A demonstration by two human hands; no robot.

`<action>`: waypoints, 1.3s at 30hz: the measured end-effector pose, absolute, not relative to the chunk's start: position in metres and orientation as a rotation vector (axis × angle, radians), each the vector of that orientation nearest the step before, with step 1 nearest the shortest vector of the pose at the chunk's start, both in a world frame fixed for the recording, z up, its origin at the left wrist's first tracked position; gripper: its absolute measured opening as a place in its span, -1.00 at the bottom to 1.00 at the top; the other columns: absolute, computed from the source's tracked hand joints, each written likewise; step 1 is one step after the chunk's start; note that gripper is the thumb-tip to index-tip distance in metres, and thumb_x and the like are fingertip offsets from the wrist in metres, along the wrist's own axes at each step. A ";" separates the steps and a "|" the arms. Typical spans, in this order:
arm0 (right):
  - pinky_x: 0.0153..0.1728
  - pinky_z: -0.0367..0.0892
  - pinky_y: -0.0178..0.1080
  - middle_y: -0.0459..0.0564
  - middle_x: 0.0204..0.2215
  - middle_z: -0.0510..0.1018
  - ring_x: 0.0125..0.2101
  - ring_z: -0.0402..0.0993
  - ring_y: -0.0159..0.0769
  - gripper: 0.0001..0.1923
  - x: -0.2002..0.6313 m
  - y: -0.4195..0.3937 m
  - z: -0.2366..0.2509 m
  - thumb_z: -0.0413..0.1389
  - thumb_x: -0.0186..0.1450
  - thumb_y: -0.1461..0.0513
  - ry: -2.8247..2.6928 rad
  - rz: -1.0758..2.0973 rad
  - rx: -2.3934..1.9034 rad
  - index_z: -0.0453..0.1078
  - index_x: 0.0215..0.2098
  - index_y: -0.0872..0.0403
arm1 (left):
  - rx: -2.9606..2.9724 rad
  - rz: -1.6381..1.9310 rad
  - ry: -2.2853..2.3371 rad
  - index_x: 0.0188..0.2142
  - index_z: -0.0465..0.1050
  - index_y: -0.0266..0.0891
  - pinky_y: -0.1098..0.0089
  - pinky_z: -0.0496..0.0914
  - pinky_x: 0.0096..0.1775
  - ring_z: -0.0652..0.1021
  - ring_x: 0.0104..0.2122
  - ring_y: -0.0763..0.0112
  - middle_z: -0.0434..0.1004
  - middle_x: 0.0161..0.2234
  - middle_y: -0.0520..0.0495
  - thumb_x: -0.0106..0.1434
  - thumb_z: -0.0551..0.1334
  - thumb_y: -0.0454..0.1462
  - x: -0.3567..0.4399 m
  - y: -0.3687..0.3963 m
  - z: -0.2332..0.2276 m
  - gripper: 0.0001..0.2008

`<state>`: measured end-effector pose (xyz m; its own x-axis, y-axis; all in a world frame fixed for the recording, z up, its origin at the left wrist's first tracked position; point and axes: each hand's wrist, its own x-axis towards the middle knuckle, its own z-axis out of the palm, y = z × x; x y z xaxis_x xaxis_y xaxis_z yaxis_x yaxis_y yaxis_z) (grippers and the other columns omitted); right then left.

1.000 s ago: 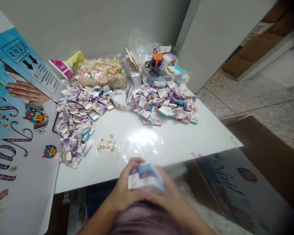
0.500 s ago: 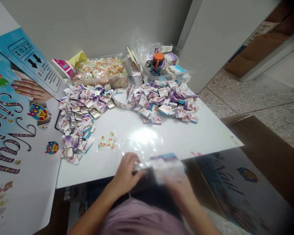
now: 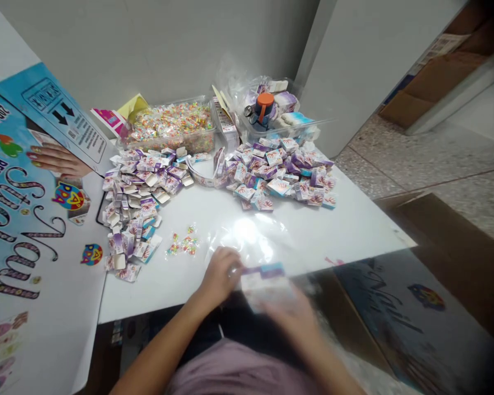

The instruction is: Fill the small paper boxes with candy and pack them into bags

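Observation:
My left hand (image 3: 221, 275) is closed at the near edge of a clear plastic bag (image 3: 267, 233), which lies flat and shiny on the white table (image 3: 333, 230). Close beside it, my right hand (image 3: 290, 314) grips a block of small printed boxes (image 3: 267, 289) in white, purple and blue, blurred by motion. The block's left end is close to my left fingers, at the bag's mouth. A few small packets of coloured beads (image 3: 183, 241) rest to the left of the bag.
Small boxes are heaped on the left (image 3: 135, 203) and on the right (image 3: 280, 170). Behind stand a clear tub of bead packets (image 3: 173, 142) and a clear bin holding an orange-capped bottle (image 3: 265, 109). A large printed carton (image 3: 45, 274) borders the left; another carton (image 3: 379, 307) sits below right.
My right hand has brought the block of boxes left, up to my left hand. The left fingers, apart before, have closed at the bag's edge. The whole view has shifted slightly.

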<state>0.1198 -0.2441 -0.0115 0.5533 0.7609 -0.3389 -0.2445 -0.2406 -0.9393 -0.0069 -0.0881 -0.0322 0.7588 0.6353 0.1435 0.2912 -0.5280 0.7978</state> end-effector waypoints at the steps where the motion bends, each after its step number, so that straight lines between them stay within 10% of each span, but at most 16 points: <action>1: -0.20 0.54 -0.10 0.07 -0.29 0.69 -0.28 0.63 -0.03 -0.51 0.120 -0.243 -0.012 0.38 -0.02 0.03 -0.449 1.003 -1.541 0.50 -0.18 0.08 | 2.129 0.545 0.706 -0.35 0.45 -0.23 0.23 0.33 -0.04 0.41 -0.12 0.28 0.50 -0.21 -0.11 0.31 0.20 -0.32 -0.006 -0.085 -0.032 -0.90; 7: -0.14 0.53 -0.11 0.07 -0.28 0.69 -0.26 0.63 -0.07 -0.51 0.121 -0.237 -0.009 0.38 0.01 0.04 -0.434 1.031 -1.564 0.49 -0.16 0.10 | 2.299 0.447 0.706 -0.12 0.48 -0.22 0.11 0.29 0.06 0.36 0.02 0.14 0.41 0.00 -0.19 0.19 0.34 -0.28 -0.008 -0.072 -0.030 -0.75; 13: -0.14 0.53 -0.13 0.06 -0.25 0.69 -0.24 0.63 -0.08 -0.50 0.115 -0.237 -0.001 0.37 0.03 0.04 -0.480 1.031 -1.547 0.47 -0.13 0.09 | 2.053 0.585 0.787 -0.40 0.51 -0.24 0.19 0.34 -0.04 0.47 -0.19 0.26 0.52 -0.28 -0.10 0.28 0.27 -0.25 -0.005 -0.065 -0.032 -0.86; 29: -0.16 0.53 0.02 0.14 -0.07 0.62 -0.09 0.57 0.05 -0.38 0.128 -0.218 -0.026 0.27 0.13 -0.07 -0.387 1.159 -1.125 0.41 0.09 -0.02 | 2.041 1.076 0.238 -0.08 0.43 -0.15 0.29 0.42 -0.23 0.51 -0.30 0.33 0.55 -0.28 -0.11 0.23 0.23 -0.47 -0.018 -0.125 0.050 -0.71; 39: 0.06 0.41 0.11 0.06 0.19 0.45 0.12 0.44 0.09 -0.18 0.137 -0.210 -0.013 0.28 0.11 -0.08 -0.531 1.206 -1.099 0.18 0.29 -0.19 | 1.458 0.994 0.755 0.01 0.34 -0.13 0.17 0.34 0.06 0.39 0.12 0.07 0.31 0.13 -0.21 0.04 0.42 0.09 0.001 -0.116 0.007 -0.36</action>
